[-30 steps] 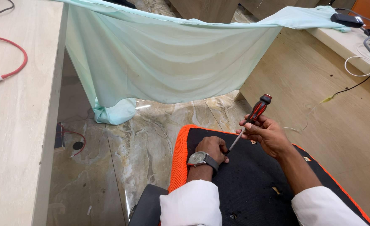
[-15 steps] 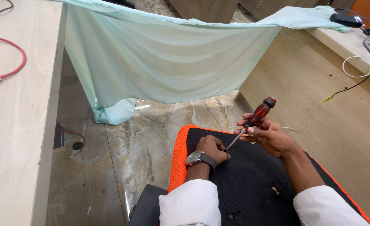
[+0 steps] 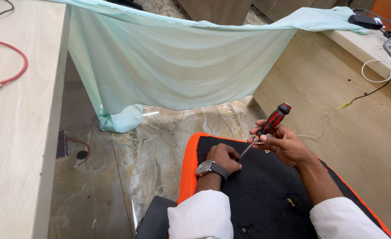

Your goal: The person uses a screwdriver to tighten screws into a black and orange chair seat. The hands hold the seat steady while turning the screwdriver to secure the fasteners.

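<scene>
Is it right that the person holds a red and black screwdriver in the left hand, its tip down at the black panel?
Not quite: the head view shows the red and black screwdriver in the right hand, not the left. Its tip does point down at the black panel, where the left hand rests.

Both arms wear white long sleeves, pushed back to leave the forearms bare. The left sleeve (image 3: 201,214) bunches in soft folds; the right sleeve (image 3: 348,219) likewise. A wristwatch (image 3: 206,167) with grey case and dark strap circles the left wrist.
</scene>
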